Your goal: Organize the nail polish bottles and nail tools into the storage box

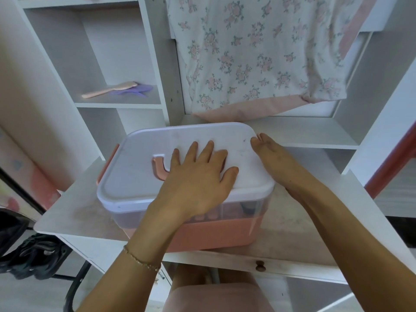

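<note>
A storage box [202, 233] with a pink lower half and a clear upper wall stands on the white desk [74, 221]. Its white lid [139, 167] lies over the box, with a pink handle [159, 168] folded flat on top. My left hand [198, 181] presses flat on the lid with fingers spread, partly covering the handle. My right hand [272, 158] rests along the lid's right edge, fingers straight. Through the clear wall some dark and pink shapes show dimly; I cannot make out individual bottles or tools.
A pink latch [108, 163] sits on the box's left side. On the shelf at the back left lie a pink hairbrush [108, 90] and a purple item [135, 90]. A floral cloth [258, 52] hangs behind the desk. A drawer knob [260, 265] is under the front edge.
</note>
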`<control>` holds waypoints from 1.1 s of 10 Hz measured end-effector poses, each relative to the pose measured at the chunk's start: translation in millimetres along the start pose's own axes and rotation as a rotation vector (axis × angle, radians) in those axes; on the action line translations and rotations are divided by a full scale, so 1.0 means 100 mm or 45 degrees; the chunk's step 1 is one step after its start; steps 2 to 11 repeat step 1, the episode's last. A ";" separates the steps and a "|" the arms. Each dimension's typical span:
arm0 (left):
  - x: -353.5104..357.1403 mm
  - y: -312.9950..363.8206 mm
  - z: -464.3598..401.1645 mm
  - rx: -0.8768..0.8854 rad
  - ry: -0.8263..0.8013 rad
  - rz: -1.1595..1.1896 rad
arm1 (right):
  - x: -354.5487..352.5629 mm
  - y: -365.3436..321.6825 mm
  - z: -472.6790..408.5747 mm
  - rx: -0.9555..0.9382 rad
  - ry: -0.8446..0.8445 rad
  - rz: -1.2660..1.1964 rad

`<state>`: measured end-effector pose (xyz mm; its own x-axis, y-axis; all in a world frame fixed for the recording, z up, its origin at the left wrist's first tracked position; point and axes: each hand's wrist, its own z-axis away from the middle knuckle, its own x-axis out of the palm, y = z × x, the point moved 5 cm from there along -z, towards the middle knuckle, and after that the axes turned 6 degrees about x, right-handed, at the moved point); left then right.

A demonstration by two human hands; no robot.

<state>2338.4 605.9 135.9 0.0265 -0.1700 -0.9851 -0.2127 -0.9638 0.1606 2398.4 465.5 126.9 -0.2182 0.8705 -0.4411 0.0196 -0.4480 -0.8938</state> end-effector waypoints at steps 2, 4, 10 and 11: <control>-0.02 0.00 -0.01 -0.008 0.037 0.028 | -0.04 -0.09 0.01 -0.011 0.075 0.165; -0.02 0.00 -0.01 -0.008 0.037 0.028 | -0.04 -0.09 0.01 -0.011 0.075 0.165; -0.02 0.00 -0.01 -0.008 0.037 0.028 | -0.04 -0.09 0.01 -0.011 0.075 0.165; -0.02 0.00 -0.01 -0.008 0.037 0.028 | -0.04 -0.09 0.01 -0.011 0.075 0.165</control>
